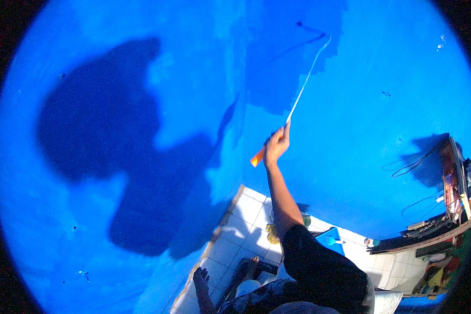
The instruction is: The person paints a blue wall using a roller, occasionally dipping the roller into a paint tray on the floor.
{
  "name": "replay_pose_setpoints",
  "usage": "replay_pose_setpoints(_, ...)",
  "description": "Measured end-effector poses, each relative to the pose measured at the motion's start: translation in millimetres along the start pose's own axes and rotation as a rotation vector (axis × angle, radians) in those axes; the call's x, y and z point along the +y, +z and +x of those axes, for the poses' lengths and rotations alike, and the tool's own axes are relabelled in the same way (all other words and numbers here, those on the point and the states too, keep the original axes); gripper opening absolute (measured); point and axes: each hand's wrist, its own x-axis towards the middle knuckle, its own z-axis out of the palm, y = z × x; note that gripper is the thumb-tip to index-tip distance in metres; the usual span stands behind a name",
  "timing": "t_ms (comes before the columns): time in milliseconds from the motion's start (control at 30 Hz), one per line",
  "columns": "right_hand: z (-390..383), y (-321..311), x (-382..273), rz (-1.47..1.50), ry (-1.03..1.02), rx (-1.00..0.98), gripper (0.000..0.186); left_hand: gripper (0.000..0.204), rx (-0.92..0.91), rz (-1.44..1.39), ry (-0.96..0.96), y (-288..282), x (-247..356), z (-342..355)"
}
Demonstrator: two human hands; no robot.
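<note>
My right hand [277, 142] grips the orange handle [258, 157] of a tool with a long, thin white rod [309, 73], angled up over the blue wall [382, 131]. The rod's far end lies over a darker blue patch [277, 89]; whether it carries a head or touches the wall, I cannot make out. My left hand [200, 277] hangs low in shade, fingers apart, near the wall's base above white floor tiles [240, 214].
A blue tray [337, 248] with a light-blue utensil and a yellowish object [272, 233] lie on the floor. At right, a shelf [418, 235] holds clutter and cables beside the wall. A bare foot [254, 260] shows below me. My shadow covers the left wall.
</note>
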Motion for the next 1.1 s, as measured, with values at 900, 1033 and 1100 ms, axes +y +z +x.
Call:
replay_pose_setpoints(900, 33.3, 1.9, -43.1, -0.027, -0.117, -0.055, 0.045, 0.049, -0.072, 0.008, 0.062, 13.4, 22.7, 22.2)
replay_pose_setpoints(1033, 65.8, 30.4, -77.5, -0.011, -0.131, -0.072, 0.044, 0.047, -0.129, 0.098, 0.206, 9.4, 16.8, 23.7)
replay_pose_setpoints(1100, 58.9, 23.4, -69.1, -0.026, -0.2, -0.076, 0.044, 0.05, -0.099, 0.025, 0.084, 9.4, 15.8, 25.0)
